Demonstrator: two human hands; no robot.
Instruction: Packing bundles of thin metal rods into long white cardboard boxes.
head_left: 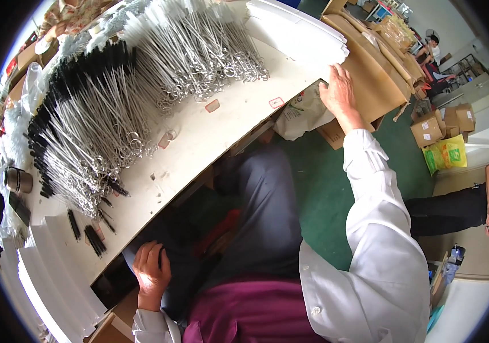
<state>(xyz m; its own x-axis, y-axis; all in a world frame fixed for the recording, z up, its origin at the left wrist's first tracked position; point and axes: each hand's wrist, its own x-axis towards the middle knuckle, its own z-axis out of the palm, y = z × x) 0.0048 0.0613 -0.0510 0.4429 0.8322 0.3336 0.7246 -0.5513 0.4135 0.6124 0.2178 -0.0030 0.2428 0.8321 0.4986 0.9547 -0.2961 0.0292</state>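
Observation:
My right hand (340,92) reaches to the far right corner of the white table (141,191). Its fingers are stretched, the thumb stands apart, and the fingertips are at the edge of a stack of white sheets (296,34); whether they touch it I cannot tell. Low by the near table edge, my left hand (152,268) rests over my thigh with loosely bent fingers and no visible object. Rows of wire-handled brushes with ring ends lie across the table, black-bristled ones (84,114) to the left and white-bristled ones (193,51) further back.
Loose black brushes (95,240) lie near the left front edge, beside more white sheets (56,274). A metal cup (18,180) stands far left. Cardboard boxes (370,68) and a white bag (304,117) are beside the table's right end. Another person (456,211) stands at right.

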